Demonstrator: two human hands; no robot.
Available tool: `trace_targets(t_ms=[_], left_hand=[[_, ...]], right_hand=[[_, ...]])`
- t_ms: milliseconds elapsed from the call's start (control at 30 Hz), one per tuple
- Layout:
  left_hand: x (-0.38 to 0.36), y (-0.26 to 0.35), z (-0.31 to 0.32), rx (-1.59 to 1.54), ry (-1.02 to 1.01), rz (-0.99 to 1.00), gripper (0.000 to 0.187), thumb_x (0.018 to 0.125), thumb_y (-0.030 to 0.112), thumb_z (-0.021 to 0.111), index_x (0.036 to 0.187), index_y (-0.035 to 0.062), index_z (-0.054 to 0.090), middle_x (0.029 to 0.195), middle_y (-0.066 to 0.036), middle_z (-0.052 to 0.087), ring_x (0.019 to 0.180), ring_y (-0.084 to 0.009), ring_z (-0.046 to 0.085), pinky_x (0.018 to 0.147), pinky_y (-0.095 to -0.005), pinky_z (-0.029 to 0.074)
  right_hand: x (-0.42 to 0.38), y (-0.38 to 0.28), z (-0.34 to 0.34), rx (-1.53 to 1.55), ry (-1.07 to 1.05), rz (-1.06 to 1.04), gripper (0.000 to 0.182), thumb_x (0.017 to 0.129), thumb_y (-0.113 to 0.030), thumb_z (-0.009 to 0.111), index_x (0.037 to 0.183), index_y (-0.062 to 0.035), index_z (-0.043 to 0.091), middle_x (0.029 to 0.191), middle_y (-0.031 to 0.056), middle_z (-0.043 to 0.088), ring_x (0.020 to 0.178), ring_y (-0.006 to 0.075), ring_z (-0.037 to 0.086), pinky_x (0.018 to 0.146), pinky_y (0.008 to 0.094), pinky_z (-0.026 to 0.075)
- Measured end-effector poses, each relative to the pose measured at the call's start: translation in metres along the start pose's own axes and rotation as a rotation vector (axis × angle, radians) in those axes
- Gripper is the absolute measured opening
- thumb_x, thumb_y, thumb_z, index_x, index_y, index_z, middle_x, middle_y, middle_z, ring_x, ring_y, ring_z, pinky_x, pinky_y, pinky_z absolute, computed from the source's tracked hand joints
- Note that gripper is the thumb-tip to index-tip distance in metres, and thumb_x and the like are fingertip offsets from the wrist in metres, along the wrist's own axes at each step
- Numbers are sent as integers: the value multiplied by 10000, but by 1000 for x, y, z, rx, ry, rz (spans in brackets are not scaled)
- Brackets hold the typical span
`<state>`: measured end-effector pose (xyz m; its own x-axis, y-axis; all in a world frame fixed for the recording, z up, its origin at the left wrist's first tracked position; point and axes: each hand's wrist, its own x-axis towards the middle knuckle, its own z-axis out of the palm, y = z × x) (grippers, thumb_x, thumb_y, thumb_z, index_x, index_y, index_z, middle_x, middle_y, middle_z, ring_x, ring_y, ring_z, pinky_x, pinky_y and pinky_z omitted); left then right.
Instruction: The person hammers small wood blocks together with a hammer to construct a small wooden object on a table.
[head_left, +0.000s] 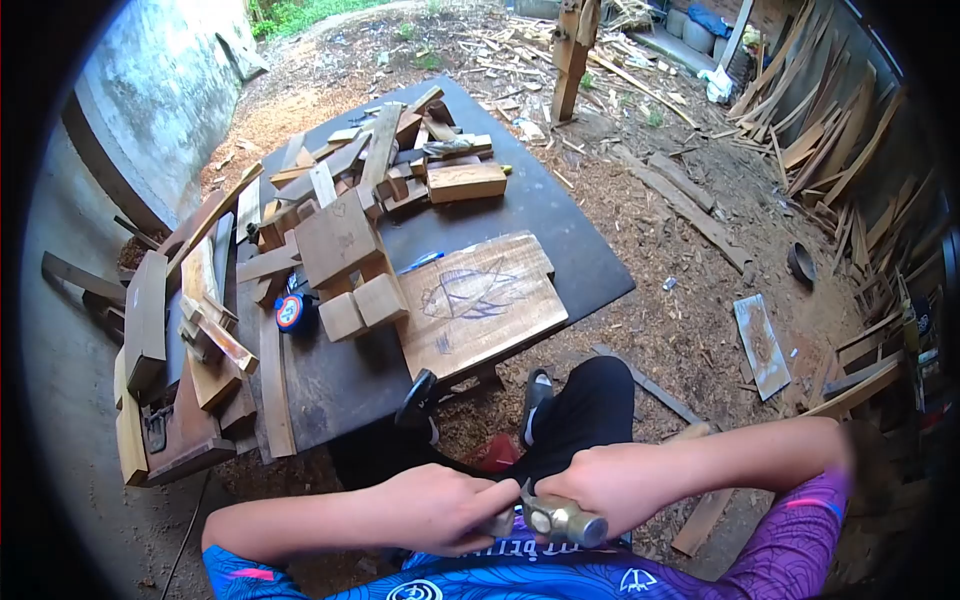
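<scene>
Close to my chest, my right hand (600, 488) is wrapped round a claw hammer (565, 522), its metal head showing below the fist. A light wooden end, apparently the hammer's handle, shows behind my right forearm. My left hand (450, 508) is closed right beside the hammer's claw. Something small and greyish shows at its fingertips, too hidden to name. Beyond my knees, a wooden board (490, 300) with blue pen drawing lies on the dark table (590, 255). A blue pen (422, 262) rests at the board's far edge.
Wood blocks and offcuts (340, 240) are heaped on the table, with a blue tape measure (291, 313) among them. A wooden post (572, 65) stands past the table. Planks (840, 130) lean along the right side. Wood chips cover the ground.
</scene>
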<state>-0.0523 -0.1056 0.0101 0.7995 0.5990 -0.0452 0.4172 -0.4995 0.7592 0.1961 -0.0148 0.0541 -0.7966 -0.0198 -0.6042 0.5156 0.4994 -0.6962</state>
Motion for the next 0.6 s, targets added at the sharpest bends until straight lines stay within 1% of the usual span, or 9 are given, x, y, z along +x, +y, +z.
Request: trace_targets(t_ms=[100,133,167,233,267,300,367,400,600], left_hand=[[-5,24,-18,-171,-14,-169,333,907,271,734,1040,73,501,738,-147,651,692,-400,698,590,-488,566],[-8,31,-23,-166,-24,-186,325,911,276,732,1045,73,516,714,-162,662,682,-404,699,599,-491,568],[-12,38,-27,-244,-29,-196,293,932,273,733,1039,68,553,738,-166,679,687,-394,705,604,-474,572],[-21,57,-37,-322,-36,-208,252,953,246,770,992,66,598,702,-100,649,621,-289,699,571,-385,543],[-25,68,-40,-360,-79,-205,243,993,261,742,975,72,591,733,-100,655,641,-266,701,585,-359,532],[-32,76,-42,-419,-76,-198,209,982,224,754,1008,76,610,784,-106,674,670,-264,698,610,-350,531],[-36,93,-36,-280,102,-103,307,843,201,795,956,67,544,749,-118,599,672,-314,623,617,-389,491],[-38,106,-43,-330,94,-145,295,861,212,777,917,45,540,779,-189,605,730,-417,639,646,-448,514],[-58,122,-33,-293,176,-25,223,893,170,746,947,60,560,779,-181,616,699,-406,627,626,-438,501]], right_hand=[[-20,-30,-5,-282,93,33,312,875,-270,703,1064,-36,619,797,200,727,765,402,746,661,509,587],[-21,-30,1,-370,103,5,276,881,-264,684,1025,-41,609,768,190,711,738,402,741,632,526,575],[-26,-34,6,-383,131,-44,267,887,-259,676,1023,-41,600,763,185,708,731,405,737,627,529,572],[-41,-45,12,-420,199,-124,251,899,-248,659,1018,-40,584,754,175,701,716,413,730,617,535,567],[-49,-53,14,-422,202,-152,235,925,-241,629,1019,-38,558,760,171,702,713,413,726,616,535,564],[-53,-57,20,-462,209,-155,337,863,-251,693,1114,-61,573,771,140,688,717,385,716,647,495,571],[-65,-84,19,-428,218,-102,265,820,-216,719,996,-64,592,836,171,692,794,418,701,652,528,527],[-67,-87,22,-401,239,-118,269,805,-215,720,981,-67,581,828,168,691,792,423,700,654,533,527],[-78,-104,31,-331,241,-198,312,746,-209,731,974,-80,561,816,168,685,797,440,691,668,558,521]])
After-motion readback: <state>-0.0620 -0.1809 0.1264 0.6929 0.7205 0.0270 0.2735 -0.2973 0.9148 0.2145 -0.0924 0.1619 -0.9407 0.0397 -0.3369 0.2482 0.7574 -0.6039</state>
